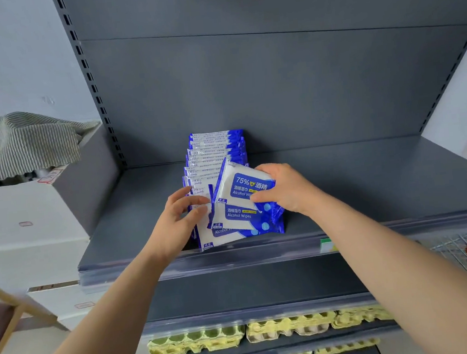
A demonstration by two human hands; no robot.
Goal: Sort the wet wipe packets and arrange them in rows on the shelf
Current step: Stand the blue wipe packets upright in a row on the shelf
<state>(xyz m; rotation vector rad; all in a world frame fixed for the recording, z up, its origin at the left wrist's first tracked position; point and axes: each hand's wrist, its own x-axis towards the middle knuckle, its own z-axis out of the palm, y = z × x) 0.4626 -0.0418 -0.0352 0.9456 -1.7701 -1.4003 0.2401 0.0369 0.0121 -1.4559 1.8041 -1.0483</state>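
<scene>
Tilting above slumped front packets (239, 224), one wet wipe packet (242, 187) sat midway along the shelf (370, 186), its right end clamped between thumb and fingers of the right hand (285, 191). Left hand (179, 219), fingers apart, touched the standing row (215, 153). Advice: set it upright, edges flush with that row.

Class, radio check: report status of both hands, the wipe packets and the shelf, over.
Right hand grips top blue-and-white alcohol wipe packet. Left hand touches packet row on grey metal shelf. Nothing in the way.
</scene>
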